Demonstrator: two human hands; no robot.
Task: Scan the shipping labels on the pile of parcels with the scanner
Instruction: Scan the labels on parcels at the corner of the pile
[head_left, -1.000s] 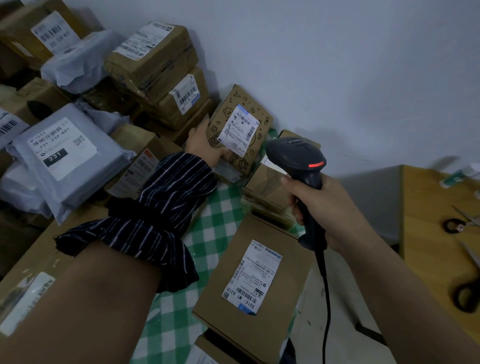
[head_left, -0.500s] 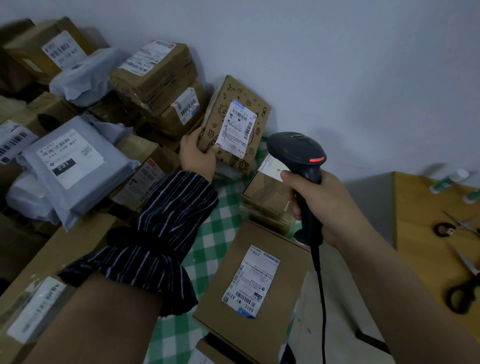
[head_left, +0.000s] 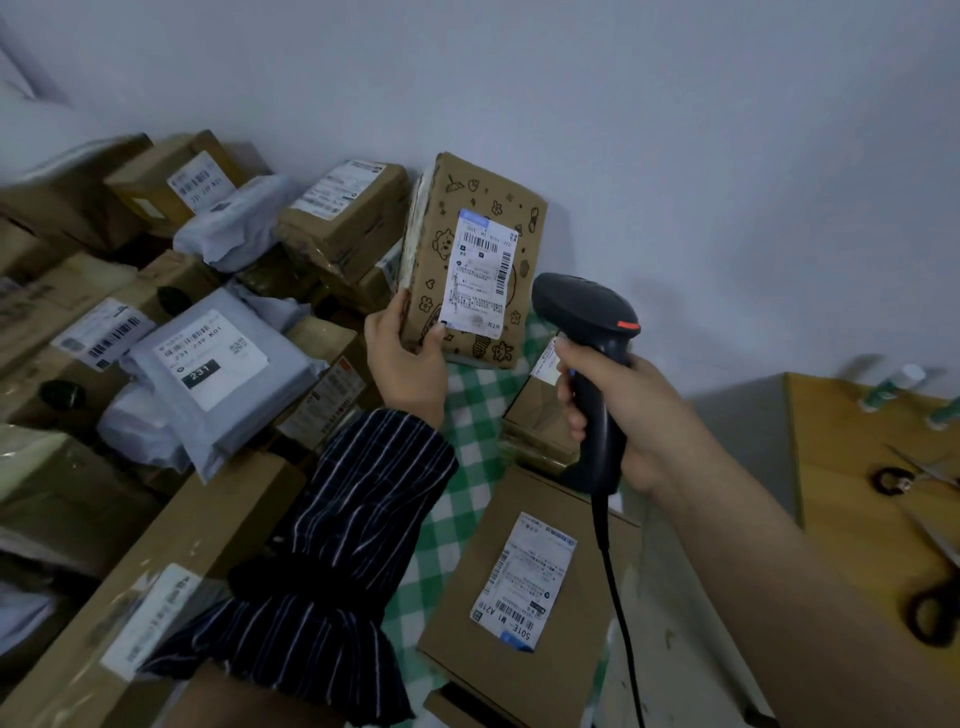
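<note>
**Lined up for a read**

Head view: left hand (head_left: 408, 364) pinches the brown doodle-printed cardboard box (head_left: 522, 208) at its lower-left edge, thumb on the face, box at the hand's 12 o'clock. Likely light and stiff, so an edge hold suffices. Long axis upright, white shipping label (head_left: 480, 273) facing the camera. Right hand (head_left: 623, 410) wraps the black handheld scanner (head_left: 584, 317) at the box's 4 o'clock, nose toward 10 o'clock.

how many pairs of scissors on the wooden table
2: the far pair lies higher in the picture, the near pair below it at the right edge. Others may be hidden.
</note>
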